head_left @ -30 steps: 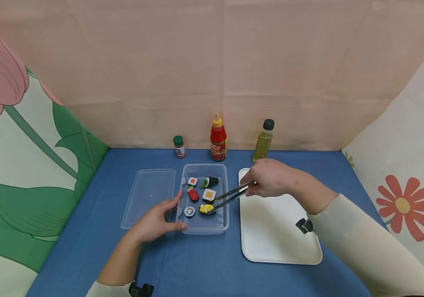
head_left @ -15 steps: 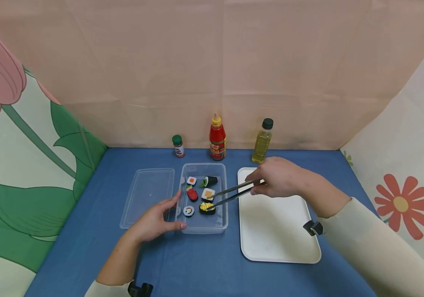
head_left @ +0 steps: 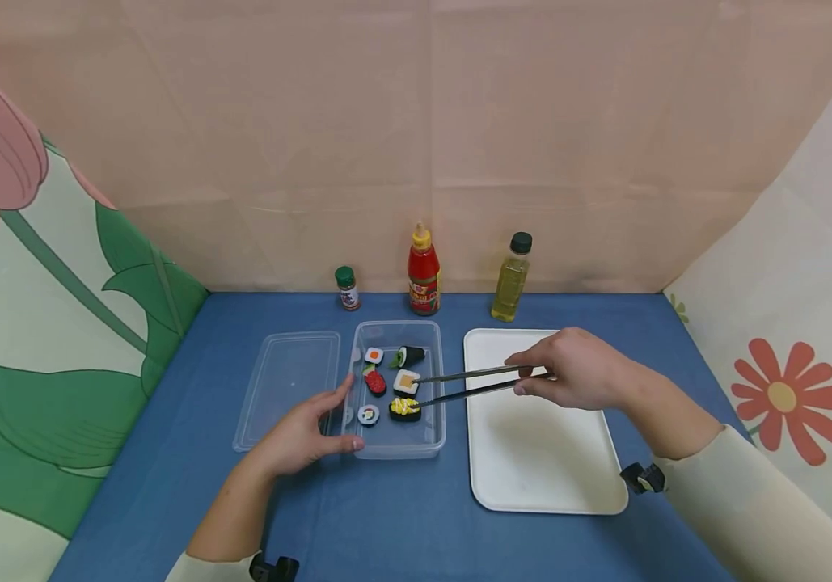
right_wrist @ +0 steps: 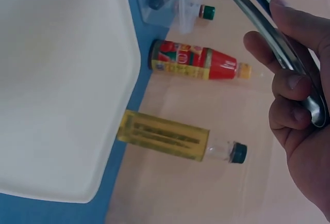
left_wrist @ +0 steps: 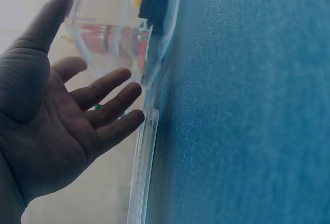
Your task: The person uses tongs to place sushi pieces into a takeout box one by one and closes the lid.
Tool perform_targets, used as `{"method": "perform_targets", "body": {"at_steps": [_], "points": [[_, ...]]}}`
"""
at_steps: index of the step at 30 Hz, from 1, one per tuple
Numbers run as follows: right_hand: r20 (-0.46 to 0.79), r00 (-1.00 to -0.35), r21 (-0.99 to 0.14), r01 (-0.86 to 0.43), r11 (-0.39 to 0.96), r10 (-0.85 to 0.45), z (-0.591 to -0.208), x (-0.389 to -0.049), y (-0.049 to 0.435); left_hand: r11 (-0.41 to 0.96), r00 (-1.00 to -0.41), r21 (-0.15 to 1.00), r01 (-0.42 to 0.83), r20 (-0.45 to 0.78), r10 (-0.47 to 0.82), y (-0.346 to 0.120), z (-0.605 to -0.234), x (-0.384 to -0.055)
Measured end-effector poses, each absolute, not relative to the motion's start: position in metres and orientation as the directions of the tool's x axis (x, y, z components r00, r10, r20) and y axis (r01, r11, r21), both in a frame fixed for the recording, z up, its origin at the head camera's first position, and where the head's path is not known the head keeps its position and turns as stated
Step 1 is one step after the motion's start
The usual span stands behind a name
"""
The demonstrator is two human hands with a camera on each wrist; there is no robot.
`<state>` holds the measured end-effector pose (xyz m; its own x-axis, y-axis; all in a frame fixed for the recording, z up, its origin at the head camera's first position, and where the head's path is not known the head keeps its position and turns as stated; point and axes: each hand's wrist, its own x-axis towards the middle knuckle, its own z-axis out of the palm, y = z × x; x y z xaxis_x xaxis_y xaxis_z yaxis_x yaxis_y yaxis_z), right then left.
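Observation:
My right hand (head_left: 572,368) holds metal tongs (head_left: 470,386), their rounded end inside the curled fingers in the right wrist view. The tong tips are spread over the clear plastic container (head_left: 437,436), one at the corn-topped sushi (head_left: 404,410), the other at a square sushi roll (head_left: 406,383) with a yellow centre. Whether they touch is unclear. Also in the container are a red-topped sushi (head_left: 375,382), a small orange-centred roll (head_left: 373,356), a round white roll (head_left: 368,415) and a dark roll with green filling (head_left: 410,356). My left hand (head_left: 304,436), fingers spread, rests at the container's left side.
A white tray (head_left: 542,477) lies right of the container, under the right hand. The clear lid (head_left: 288,388) is flat on the blue table to the left. Along the back stand a green-capped spice jar (head_left: 348,289), a red sauce bottle (head_left: 424,279) and an oil bottle (head_left: 510,279).
My right hand has moved right and slightly down, from the tray's upper left over the tray. The tong tips have spread apart off the corn-topped sushi. My left hand stays put.

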<state>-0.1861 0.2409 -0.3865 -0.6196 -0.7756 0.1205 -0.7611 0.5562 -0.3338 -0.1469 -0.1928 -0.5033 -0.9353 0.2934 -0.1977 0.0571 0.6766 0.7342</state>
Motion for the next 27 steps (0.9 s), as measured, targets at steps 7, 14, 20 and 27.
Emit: {"method": "perform_targets", "body": {"at_steps": [7,14,20,27], "points": [[0.210,-0.643,-0.365,-0.750,0.551,-0.736,-0.402,-0.172,0.261,0.683,-0.936,0.729,0.049,-0.206,0.286,-0.193,-0.501,-0.146],[0.301,-0.672,-0.424,-0.730,0.537,-0.677,-0.419,-0.158,0.280,0.681,-0.934,0.730,0.052,-0.206,0.292,-0.193,-0.501,-0.147],[0.368,-0.694,-0.405,-0.718,0.565,-0.618,-0.426,-0.145,0.302,0.674,-0.931,0.736,0.065,-0.199,0.307,-0.194,-0.502,-0.147],[0.425,-0.736,-0.417,-0.675,0.608,-0.526,-0.440,-0.130,0.330,0.675,-0.933,0.735,0.065,-0.194,0.302,-0.194,-0.504,-0.148]]}}
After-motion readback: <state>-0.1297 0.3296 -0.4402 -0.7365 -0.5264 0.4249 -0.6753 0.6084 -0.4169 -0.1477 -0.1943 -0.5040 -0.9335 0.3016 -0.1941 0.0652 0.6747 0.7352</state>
